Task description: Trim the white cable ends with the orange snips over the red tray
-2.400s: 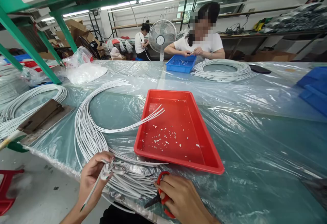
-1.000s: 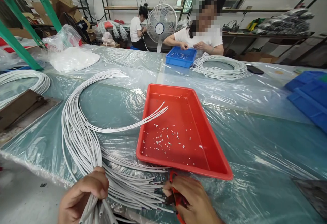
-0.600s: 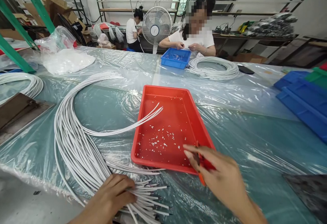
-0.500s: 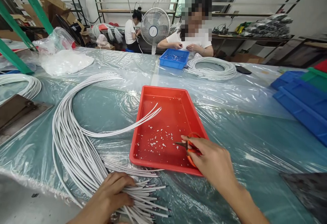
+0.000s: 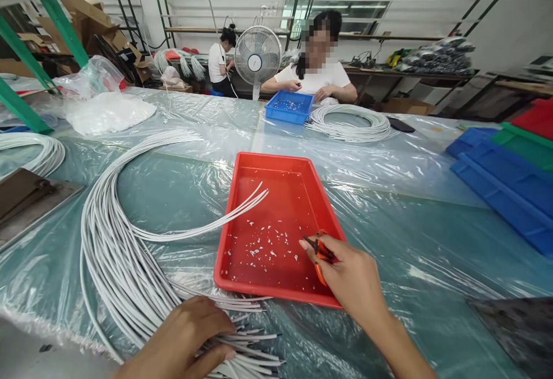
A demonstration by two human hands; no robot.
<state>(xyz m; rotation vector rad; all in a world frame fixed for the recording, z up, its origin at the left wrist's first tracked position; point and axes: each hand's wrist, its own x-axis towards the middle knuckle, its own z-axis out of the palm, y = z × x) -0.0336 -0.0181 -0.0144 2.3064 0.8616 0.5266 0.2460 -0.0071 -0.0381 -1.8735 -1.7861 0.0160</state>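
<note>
While my right hand (image 5: 349,278) reaches over the red tray (image 5: 242,284), my left hand (image 5: 185,336) presses the white cables (image 5: 116,252).

Right fingers are clamped on orange scissors (image 5: 318,250), tips pointing toward 10 o'clock; left fingers lie together, flat on the cable ends at 7 o'clock. I see clear plastic sheeting (image 5: 432,241) covering the bench; a person (image 5: 313,74) works at 12 o'clock.

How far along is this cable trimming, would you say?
Some looks done: white scraps lie in the red tray, and a few cables rest with ends over its rim. In hand: the right hand holds orange-handled scissors over the tray, while the left hand presses on the big white cable bundle. How many cables remain I cannot tell.
</note>
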